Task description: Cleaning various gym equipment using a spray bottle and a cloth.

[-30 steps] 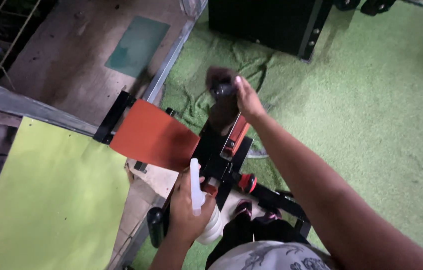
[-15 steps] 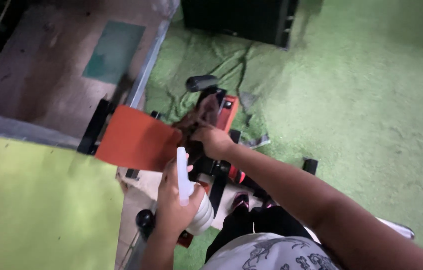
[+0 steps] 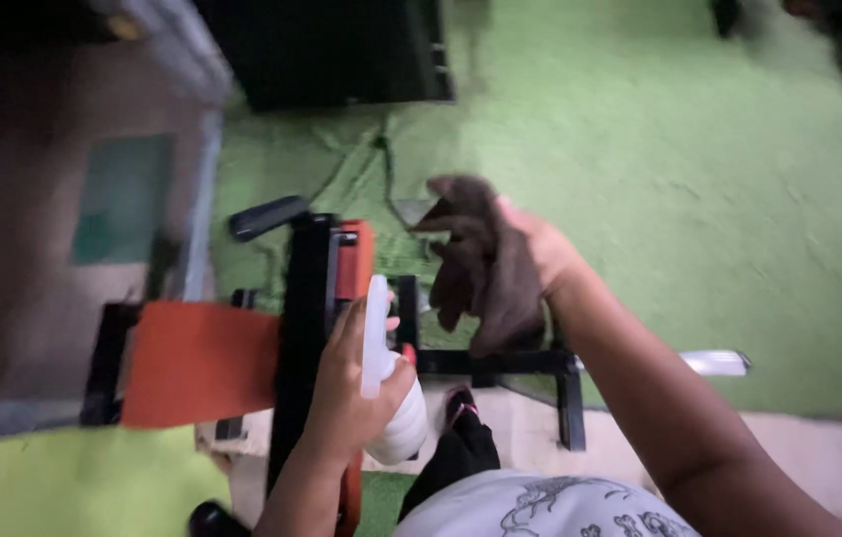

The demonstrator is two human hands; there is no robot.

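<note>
your left hand [image 3: 346, 383] grips the white spray bottle [image 3: 388, 398] over the black press frame [image 3: 306, 328] — nozzle up; your right hand [image 3: 540, 254] bunches a brown cloth [image 3: 480, 264] beside the frame — lifted off it.

Left hand [image 3: 346, 383] grips the spray bottle [image 3: 388, 398], nozzle pointing up, just above the press frame [image 3: 306, 328]. Pad [image 3: 200, 363] sits left of the left hand, fixed to the frame's side. Press handle [image 3: 269, 217] is beyond the left hand, up-left. Right hand [image 3: 540, 254] is right of the frame, well above the turf [image 3: 689, 199], holding the cloth [image 3: 480, 264], which hangs to its left. Base bars [image 3: 500, 363] lie below the cloth, between both hands. Box [image 3: 341, 50] stands far beyond both hands. Sheet [image 3: 63, 487] lies near-left of the left hand.
</note>
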